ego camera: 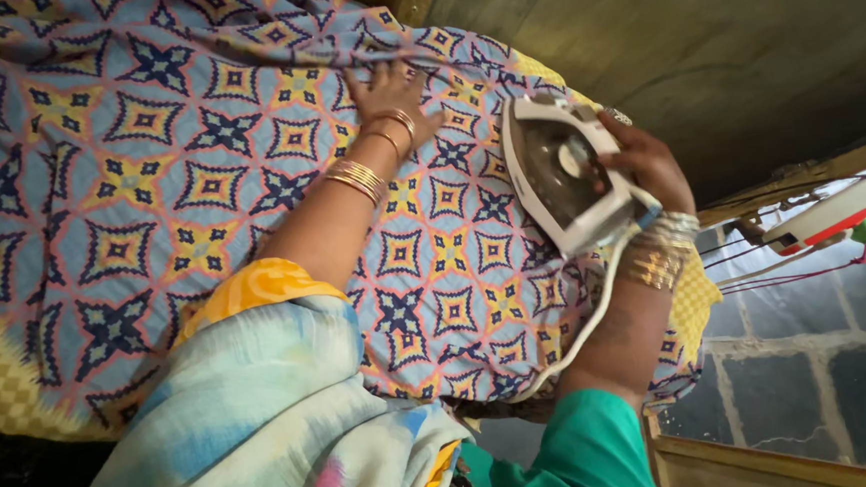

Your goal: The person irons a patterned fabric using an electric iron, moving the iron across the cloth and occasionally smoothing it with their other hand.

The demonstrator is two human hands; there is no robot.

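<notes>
1. The right hand is closed around the handle of a white and grey electric iron, so the iron sits inside that grip, tilted with its upper side toward the camera.
2. The iron is over the right part of a patterned cotton cloth in lilac, blue, yellow and orange with star and diamond shapes, which covers the padded tabletop.
3. A white power cord runs from the back of the iron down past the right wrist, beside a stack of gold and silver bangles.
4. The left hand lies flat and open on the cloth, fingers spread, pressing the fabric and holding nothing; it is to the left of the iron, near but apart from it.
5. Thin gold bangles ring the left wrist.
6. A pale blue and yellow draped garment fills the lower foreground.
7. A white and red switch box with wires hangs at the right, well apart from the iron.
</notes>
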